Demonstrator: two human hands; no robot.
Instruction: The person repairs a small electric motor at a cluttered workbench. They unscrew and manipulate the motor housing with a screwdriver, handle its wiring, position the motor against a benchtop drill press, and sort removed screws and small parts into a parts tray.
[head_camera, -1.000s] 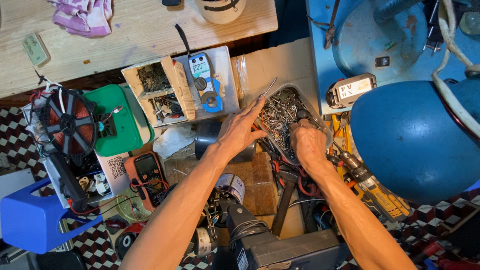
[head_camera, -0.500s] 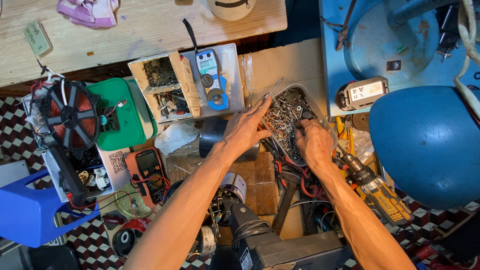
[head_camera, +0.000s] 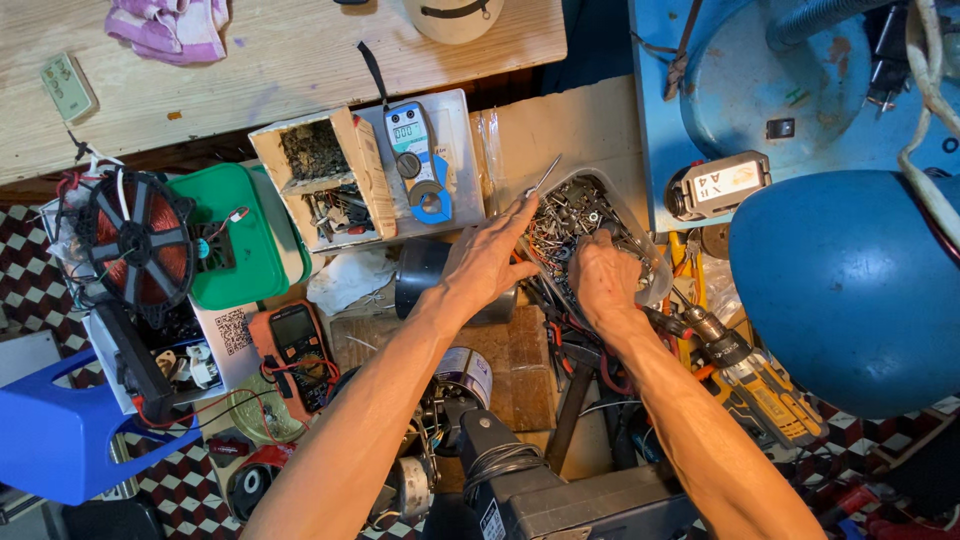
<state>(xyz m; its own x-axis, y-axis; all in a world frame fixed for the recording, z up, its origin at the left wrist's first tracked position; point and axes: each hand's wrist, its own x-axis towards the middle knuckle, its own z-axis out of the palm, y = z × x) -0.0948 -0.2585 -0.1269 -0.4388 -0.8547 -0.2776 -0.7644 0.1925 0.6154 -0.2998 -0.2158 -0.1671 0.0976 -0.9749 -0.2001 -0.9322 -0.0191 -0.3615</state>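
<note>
Item one: our left hand, its grip pinched together on a thin metal pin that sticks up and away past the fingertips, just over the near rim of the clear plastic tray. Item two: our right hand, fingers curled down into the tray's heap of small metal hardware (whether that grip is clamped on any piece, we cannot tell). The tray sits on a cluttered surface, tilted against brown cardboard. To its left: a blue clamp meter, then an open cardboard box of parts, a green lid and a copper coil with a black frame. Nearer us lies an orange multimeter. To the right: a large blue dome.
</note>
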